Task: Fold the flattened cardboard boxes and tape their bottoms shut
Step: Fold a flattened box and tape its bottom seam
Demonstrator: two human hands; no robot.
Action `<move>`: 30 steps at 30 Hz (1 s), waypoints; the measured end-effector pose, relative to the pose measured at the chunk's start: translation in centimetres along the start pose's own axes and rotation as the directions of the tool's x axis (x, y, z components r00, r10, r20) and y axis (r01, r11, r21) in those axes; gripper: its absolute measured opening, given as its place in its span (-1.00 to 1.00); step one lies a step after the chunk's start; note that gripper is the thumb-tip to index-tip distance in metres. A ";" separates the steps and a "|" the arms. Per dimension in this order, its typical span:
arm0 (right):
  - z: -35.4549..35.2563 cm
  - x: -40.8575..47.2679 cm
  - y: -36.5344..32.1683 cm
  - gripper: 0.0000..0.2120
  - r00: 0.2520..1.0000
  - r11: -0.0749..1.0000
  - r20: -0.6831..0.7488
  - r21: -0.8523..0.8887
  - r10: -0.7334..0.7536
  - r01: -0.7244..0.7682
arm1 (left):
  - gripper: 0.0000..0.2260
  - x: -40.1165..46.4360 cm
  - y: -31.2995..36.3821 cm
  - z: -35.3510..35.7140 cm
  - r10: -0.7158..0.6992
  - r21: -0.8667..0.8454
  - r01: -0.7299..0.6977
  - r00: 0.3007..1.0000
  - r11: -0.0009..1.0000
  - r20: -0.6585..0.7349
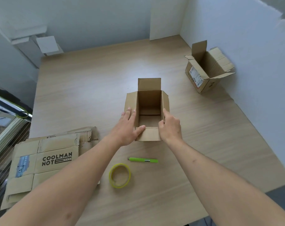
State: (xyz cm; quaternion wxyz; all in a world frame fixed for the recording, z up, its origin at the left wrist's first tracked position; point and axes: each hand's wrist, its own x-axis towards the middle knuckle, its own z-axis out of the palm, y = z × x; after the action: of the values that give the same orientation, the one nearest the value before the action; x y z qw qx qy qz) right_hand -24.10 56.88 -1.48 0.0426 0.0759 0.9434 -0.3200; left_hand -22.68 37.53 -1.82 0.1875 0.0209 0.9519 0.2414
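Observation:
A small brown cardboard box point(149, 101) stands upright on the wooden table point(89, 88), top flaps open, its inside bottom flaps closed. My left hand point(128, 126) lies with straight fingers against the box's left wall and flap, thumb on the near flap. My right hand point(170, 126) holds the box's right near corner, thumb inside the rim and fingers along the outer wall. A roll of clear tape with a yellow-green core point(120, 175) lies near me. A green utility knife point(143, 160) lies just behind the roll. Flattened boxes point(47, 160), the top one printed "COOLMAN NOTE", are stacked at the left.
A second erected box point(207, 69) with a shipping label and open flaps stands at the table's far right, near the wall. A white wall runs along the right side. Window frames and blinds lie past the table's left edge.

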 end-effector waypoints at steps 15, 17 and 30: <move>-13.5 9.5 11.1 -0.53 0.982 0.982 0.062 0.064 -0.181 0.177 | -0.22 5.9 17.4 4.0 -0.098 -0.035 0.094 0.984 0.995 -0.147; -13.9 10.3 12.0 -0.54 0.978 0.980 0.086 0.071 -0.189 0.183 | -0.22 6.4 18.4 4.4 -0.124 -0.045 0.119 0.983 0.992 -0.137; -10.9 17.4 13.9 -0.52 0.960 0.982 0.206 0.052 -0.190 0.184 | -0.25 12.3 18.4 6.4 -0.230 -0.042 0.227 0.968 0.973 -0.104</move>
State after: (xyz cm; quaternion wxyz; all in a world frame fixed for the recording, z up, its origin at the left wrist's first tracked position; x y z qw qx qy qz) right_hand -39.18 76.47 -3.43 0.1104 -0.0472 0.9313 -0.3438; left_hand -32.72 58.28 -2.71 0.1623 -0.1047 0.9531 0.2331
